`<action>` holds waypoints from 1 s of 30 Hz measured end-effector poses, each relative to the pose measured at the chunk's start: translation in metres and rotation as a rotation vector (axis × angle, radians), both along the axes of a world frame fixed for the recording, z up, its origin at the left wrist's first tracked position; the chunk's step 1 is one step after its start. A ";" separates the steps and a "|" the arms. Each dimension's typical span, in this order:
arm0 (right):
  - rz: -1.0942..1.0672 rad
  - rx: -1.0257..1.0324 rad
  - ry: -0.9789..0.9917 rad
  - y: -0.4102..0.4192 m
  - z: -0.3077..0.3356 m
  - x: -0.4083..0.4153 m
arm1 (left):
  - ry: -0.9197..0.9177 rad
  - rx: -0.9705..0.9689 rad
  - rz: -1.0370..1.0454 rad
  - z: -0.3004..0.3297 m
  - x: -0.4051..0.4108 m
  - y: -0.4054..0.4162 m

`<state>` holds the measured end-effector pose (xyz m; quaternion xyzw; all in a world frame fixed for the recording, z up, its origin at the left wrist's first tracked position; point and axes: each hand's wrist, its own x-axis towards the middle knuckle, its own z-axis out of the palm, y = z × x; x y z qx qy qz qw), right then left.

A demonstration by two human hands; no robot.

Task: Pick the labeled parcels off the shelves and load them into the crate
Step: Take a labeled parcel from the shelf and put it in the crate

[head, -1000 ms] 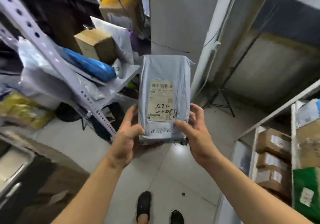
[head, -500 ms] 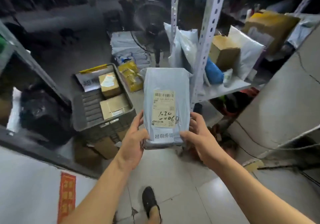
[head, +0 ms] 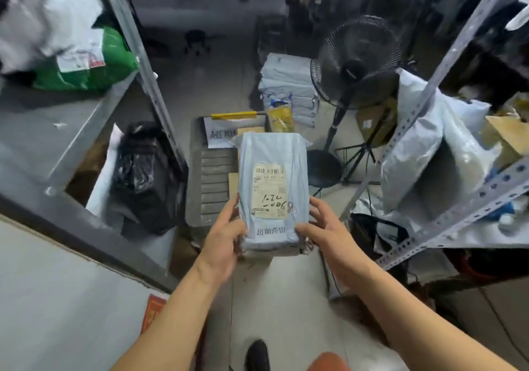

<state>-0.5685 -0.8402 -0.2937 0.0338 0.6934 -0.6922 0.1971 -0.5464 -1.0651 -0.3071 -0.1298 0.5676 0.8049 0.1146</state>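
Holding the grey parcel label-up, left hand and right hand each curled round a lower corner; view has swung off the shelf side since a second ago, and the crate that sat off to the left half a second back now lies directly behind the parcel; carry looks nearly done; likely next: lower it in beside the boxes already there.

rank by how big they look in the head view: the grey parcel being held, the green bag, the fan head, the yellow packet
1. grey parcel, though nearest the camera
2-3. fan head and green bag, too close to rank
4. yellow packet
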 end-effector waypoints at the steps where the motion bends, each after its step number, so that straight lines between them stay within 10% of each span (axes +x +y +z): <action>1: 0.004 0.012 -0.016 -0.006 -0.002 -0.011 | -0.010 0.008 0.003 -0.003 -0.010 -0.004; 21: 0.130 0.160 -0.346 -0.043 -0.153 -0.246 | -0.417 -0.117 -0.047 -0.128 -0.222 -0.045; 30: 0.205 0.712 -0.230 -0.071 -0.196 -0.265 | -0.576 -0.167 -0.184 -0.200 -0.255 -0.049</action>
